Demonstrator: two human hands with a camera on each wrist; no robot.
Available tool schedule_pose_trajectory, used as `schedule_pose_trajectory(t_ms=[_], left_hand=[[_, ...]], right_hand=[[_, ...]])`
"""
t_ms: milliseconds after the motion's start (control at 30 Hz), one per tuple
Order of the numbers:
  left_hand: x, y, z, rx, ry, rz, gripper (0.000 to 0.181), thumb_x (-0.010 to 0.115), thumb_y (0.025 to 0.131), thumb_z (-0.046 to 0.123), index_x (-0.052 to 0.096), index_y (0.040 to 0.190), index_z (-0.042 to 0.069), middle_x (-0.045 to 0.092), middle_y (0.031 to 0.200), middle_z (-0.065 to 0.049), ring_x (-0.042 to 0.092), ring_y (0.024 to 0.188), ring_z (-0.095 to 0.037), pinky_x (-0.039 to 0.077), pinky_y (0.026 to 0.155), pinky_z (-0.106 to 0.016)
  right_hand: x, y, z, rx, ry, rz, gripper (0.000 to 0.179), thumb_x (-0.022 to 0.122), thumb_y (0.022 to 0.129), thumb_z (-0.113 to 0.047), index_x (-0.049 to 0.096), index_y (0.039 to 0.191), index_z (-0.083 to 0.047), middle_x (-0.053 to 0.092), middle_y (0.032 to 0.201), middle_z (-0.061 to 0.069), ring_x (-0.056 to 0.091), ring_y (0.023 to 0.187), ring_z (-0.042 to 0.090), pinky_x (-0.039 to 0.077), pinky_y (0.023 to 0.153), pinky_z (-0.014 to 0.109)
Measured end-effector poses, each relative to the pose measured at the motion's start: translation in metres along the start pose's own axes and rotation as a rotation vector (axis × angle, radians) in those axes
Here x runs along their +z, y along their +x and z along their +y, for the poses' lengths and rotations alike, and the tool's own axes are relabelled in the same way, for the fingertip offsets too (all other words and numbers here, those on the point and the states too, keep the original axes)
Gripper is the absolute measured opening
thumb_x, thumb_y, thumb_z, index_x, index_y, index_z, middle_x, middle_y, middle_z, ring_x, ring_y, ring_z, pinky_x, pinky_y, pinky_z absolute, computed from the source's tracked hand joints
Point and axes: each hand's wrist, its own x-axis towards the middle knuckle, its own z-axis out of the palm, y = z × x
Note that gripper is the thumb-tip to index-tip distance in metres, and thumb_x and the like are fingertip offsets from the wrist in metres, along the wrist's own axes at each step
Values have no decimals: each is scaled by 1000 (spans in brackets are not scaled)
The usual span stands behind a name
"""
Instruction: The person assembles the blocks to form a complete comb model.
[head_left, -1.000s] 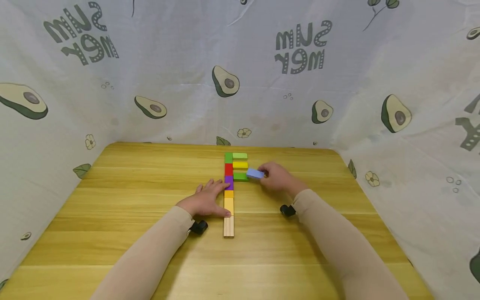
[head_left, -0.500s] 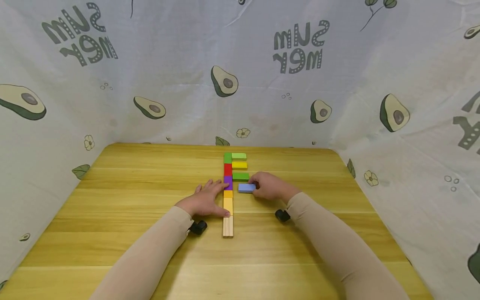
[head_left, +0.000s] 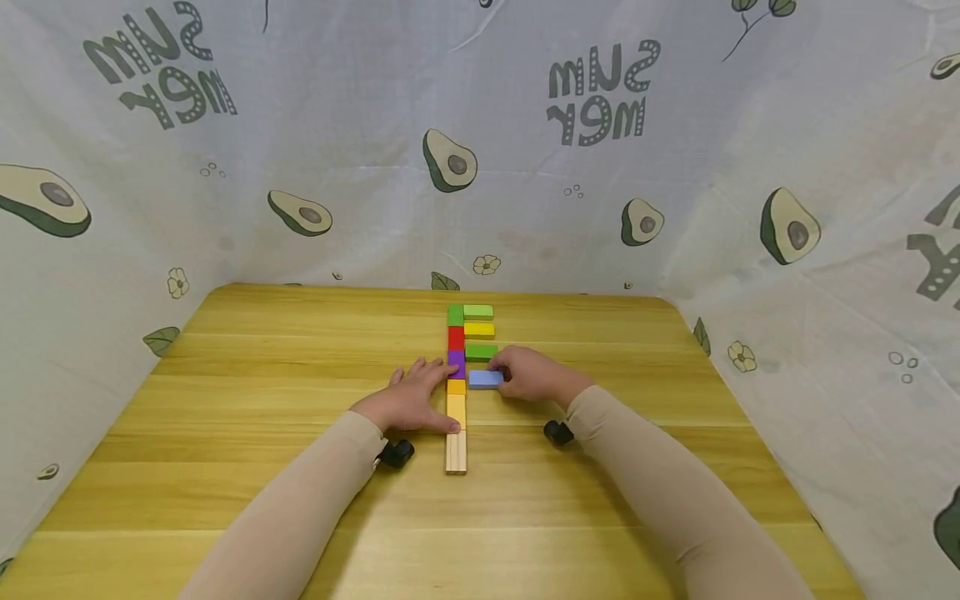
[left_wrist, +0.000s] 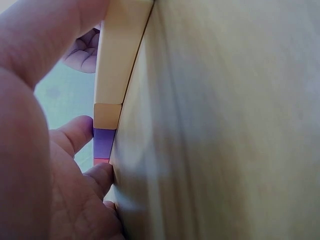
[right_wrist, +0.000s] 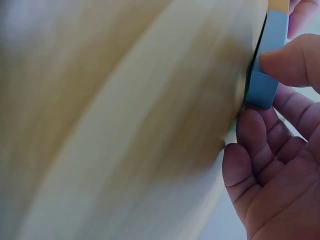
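Note:
A blue wooden block (head_left: pixel 483 380) lies on the table, pinched at its right end by my right hand (head_left: pixel 536 375). Its other end is very close to a column of blocks; whether they touch I cannot tell. My left hand (head_left: pixel 408 402) spreads along the column's left side, index finger on the purple block (head_left: pixel 456 358) and thumb at the light orange block (head_left: pixel 456 408). Between those two sits a small orange block (head_left: pixel 456 387). In the right wrist view, the thumb presses the side of the blue block (right_wrist: pixel 267 60).
Above purple, the column has a red block (head_left: pixel 456 338) and a green block (head_left: pixel 456 315); a plain wood block (head_left: pixel 456 454) ends it nearest me. A light green block (head_left: pixel 478 312), a yellow block (head_left: pixel 480 330) and another green block (head_left: pixel 480 352) jut rightward.
My right hand has brought the blue block down from above the green side block, then leftward toward the column, turning it level. My left hand stays in place.

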Motion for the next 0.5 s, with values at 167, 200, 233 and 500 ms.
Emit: schedule_pose_trajectory(t_ms=[167,200,233,500], left_hand=[[0,1,0,2,-1,2,104,84,84,55,30,167,23,17,177,-12,1,165,-42,-2,127,-70],[0,1,0,3,-3,2,104,84,84,55,31,167,23,17,177,-12,1,165,-42,-2,127,-70],[0,1,0,4,-5,1,103,84,84,55,31,167,23,17,177,-12,1,165,-42,-3,127,-70],[1,0,1,2,-11,4,103,84,84,53,31,167,23,17,177,-12,1,165,-41,-3,127,-70]], right_hand=[[2,0,-2,11,-7,-5,31,72,95,-10,72,125,-2,70,112,7,59,96,19,56,96,39],[2,0,-2,12,-13,-5,31,72,95,-10,72,125,-2,70,112,6,59,96,19,56,96,39],[2,1,-2,12,-17,-3,31,72,95,-10,72,125,-2,70,112,6,59,96,19,55,96,39],[2,1,-1,7,-25,0,32,73,94,-10,71,125,-1,69,111,7,58,95,20,56,95,38]])
